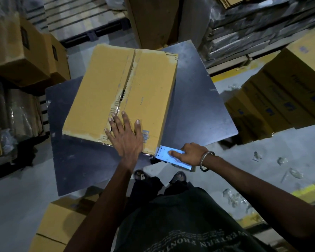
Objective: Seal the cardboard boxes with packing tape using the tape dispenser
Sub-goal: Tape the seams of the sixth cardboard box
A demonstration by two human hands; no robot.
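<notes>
A: How is the scene laid out, from the largest thing down?

B: A dark metal table (198, 99) is seen from above, and one cardboard box (120, 95) is set on it, turned slightly askew. Stacks of other cartons are seen all round the floor; they cannot be counted exactly, since several are cut off by the frame.

A: How much of the sealing can be judged done?

B: Glossy tape (116, 106) appears to be laid along the nearer part of the centre seam, over torn remnants of older tape. Toward the far end the seam looks bare, with a dark gap still shown between the two flaps. The job is judged partly done at most.

A: And the hands?

B: Two are counted. The left hand (125, 135) is pressed flat on the box top at the near edge, fingers spread and straight across the seam. The right hand (189, 154) is wrapped round the tape dispenser (173, 157), one only, which is held against the box's near right corner, at the table's edge. A metal bangle (206, 160) is worn on that wrist.

A: What is left?

B: Probably the far seam, and the cartons waiting.
</notes>
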